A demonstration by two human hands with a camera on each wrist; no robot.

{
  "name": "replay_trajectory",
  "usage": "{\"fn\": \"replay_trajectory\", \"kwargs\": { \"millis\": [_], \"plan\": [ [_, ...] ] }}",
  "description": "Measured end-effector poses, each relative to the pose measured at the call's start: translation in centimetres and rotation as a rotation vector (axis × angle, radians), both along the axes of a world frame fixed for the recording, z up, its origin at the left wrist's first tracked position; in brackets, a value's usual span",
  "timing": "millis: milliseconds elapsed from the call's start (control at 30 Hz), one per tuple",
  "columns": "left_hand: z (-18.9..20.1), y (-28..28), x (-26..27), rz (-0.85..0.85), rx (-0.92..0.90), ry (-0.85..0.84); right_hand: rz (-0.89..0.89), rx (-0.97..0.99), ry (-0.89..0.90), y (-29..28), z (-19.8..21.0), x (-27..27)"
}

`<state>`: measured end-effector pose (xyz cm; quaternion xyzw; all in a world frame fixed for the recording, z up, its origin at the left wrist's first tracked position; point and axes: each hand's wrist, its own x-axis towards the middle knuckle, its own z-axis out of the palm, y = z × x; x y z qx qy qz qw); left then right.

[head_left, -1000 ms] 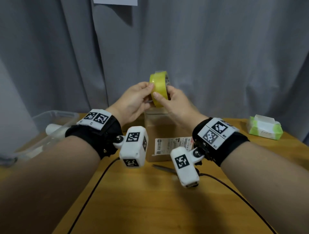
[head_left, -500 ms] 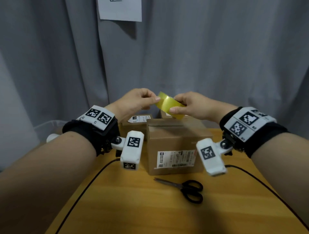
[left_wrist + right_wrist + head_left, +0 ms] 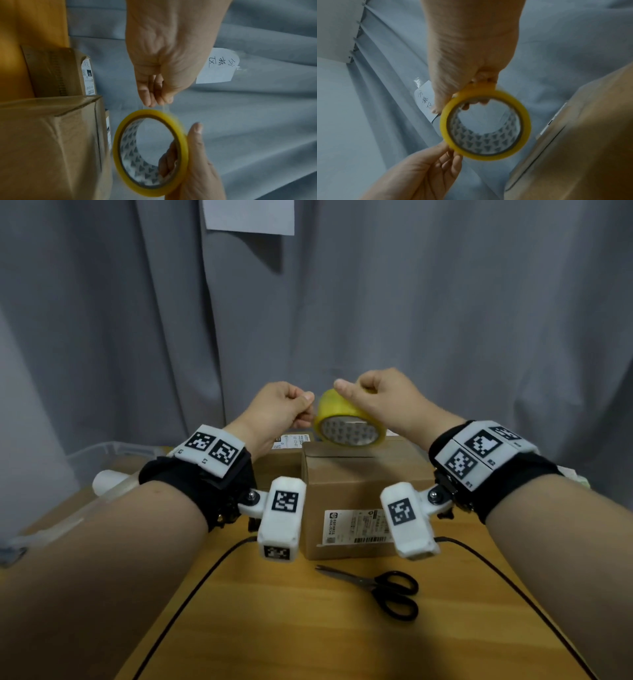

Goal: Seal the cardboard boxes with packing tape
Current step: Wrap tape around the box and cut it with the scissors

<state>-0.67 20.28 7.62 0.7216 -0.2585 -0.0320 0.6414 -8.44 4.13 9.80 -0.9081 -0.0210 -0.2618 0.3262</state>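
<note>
Since half a second earlier, the roll has turned from edge-on to show its patterned core, and the hands have drawn slightly apart above the boxes. The wooden worktop (image 3: 267, 628) carries the brown cardboard box with a printed label (image 3: 342, 484), its top seam apparently not yet taped, and black-handled scissors (image 3: 383, 587) in front of it. The yellow roll of clear packing tape (image 3: 346, 422) is held just above the box's far edge. The right hand (image 3: 380, 398) grips the roll, fingers hooked through the core. The left hand (image 3: 281, 409) pinches the free end of tape between thumb and fingertips. To do this step well, the strip should probably be drawn out taut and level, long enough to overhang both box ends, without letting it fold. The left wrist view alone shows the thin clear strip (image 3: 157, 107) running from fingertips to roll; the head view alone shows the scissors.
</note>
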Motion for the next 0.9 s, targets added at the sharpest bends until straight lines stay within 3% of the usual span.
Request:
{"fn": "replay_trajectory", "kwargs": {
  "millis": [67, 200, 367, 433, 533, 600, 667, 767, 900],
  "plan": [
    [-0.1, 0.3, -0.2, 0.055, 0.039, -0.030, -0.093, -0.048, 0.020, 0.2, 0.3, 0.4],
    [-1.2, 0.8, -0.2, 0.138, 0.123, -0.042, -0.249, -0.428, 0.283, 0.7, 1.7, 1.6],
    [-3.6, 0.1, -0.1, 0.205, 0.092, 0.152, -0.311, -0.597, 0.408, 1.5, 1.3, 3.6],
    [-4.7, -0.3, 0.1, 0.206, 0.020, 0.328, -0.290, -0.523, 0.363, 1.4, 0.5, 4.2],
    [-6.4, 0.1, 0.5, 0.178, -0.093, 0.537, -0.172, -0.155, 0.206, 0.3, -0.6, 4.4],
    [-7.5, 0.5, 0.7, 0.154, -0.151, 0.611, -0.058, 0.099, 0.156, -0.3, -1.7, 4.0],
    [-8.0, 0.6, 0.7, 0.129, -0.191, 0.634, -0.025, 0.227, 0.114, -0.7, -2.7, 3.6],
    [-7.6, 0.2, 0.7, 0.116, -0.238, 0.586, -0.054, 0.252, 0.074, -0.9, -2.5, 3.4],
    [-6.1, 0.4, 1.1, 0.158, -0.202, 0.422, -0.112, 0.083, 0.070, -0.5, 0.0, 3.5]
  ]
}}
